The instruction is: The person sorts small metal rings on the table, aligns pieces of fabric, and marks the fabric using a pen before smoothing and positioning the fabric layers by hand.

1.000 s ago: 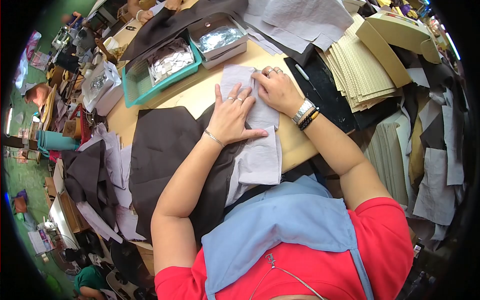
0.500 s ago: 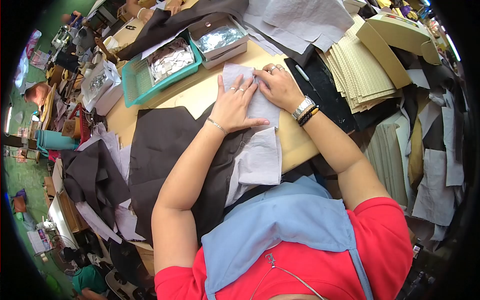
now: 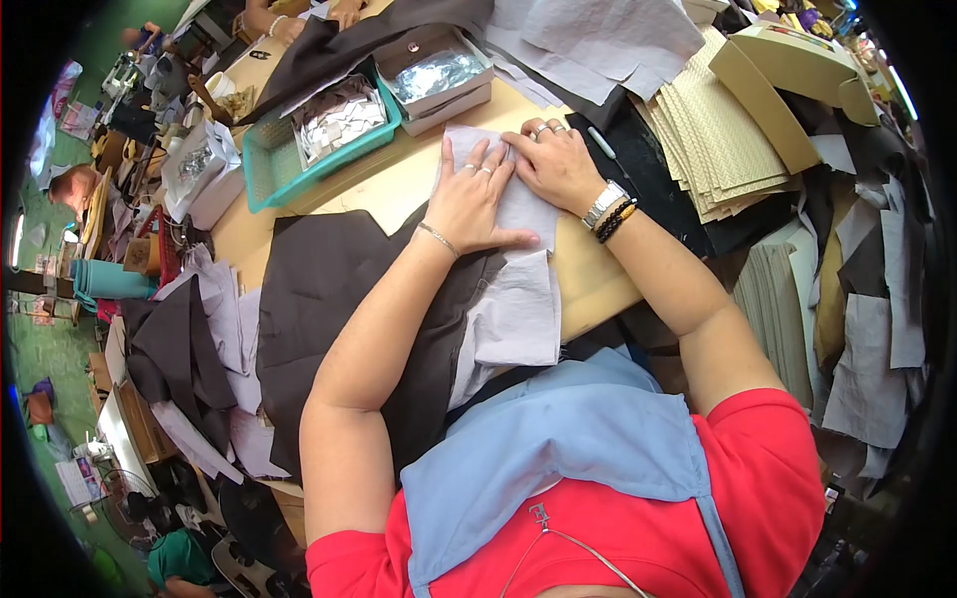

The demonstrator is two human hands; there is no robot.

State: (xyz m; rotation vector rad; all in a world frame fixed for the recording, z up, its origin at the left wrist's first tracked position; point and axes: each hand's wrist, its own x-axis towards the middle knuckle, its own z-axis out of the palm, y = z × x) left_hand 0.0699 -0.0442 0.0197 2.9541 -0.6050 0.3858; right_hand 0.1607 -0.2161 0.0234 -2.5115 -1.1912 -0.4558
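A strip of light lilac-grey cloth [image 3: 528, 207] lies on the table, with its lower part folded over toward my body. My left hand [image 3: 477, 204] rests flat on it, fingers spread and thumb pointing right. At the strip's upper right edge, my right hand [image 3: 554, 164] touches the cloth with bent fingers, its thumb apart from the index finger. The two hands' fingertips nearly meet. Beneath my left forearm spreads a large piece of dark brown cloth [image 3: 329, 309], partly hidden by the arm.
A teal basket [image 3: 261, 184] with small white pieces and a grey box [image 3: 439, 112] stand beyond my hands. To the right are a pen [image 3: 602, 143], textured cream sheets [image 3: 713, 149] and an open cardboard box [image 3: 768, 105]. Another person's hand [image 3: 289, 28] shows at the top.
My right hand has shifted slightly up and left, and its thumb and index finger have moved apart. My left hand stays almost in place on the cloth.
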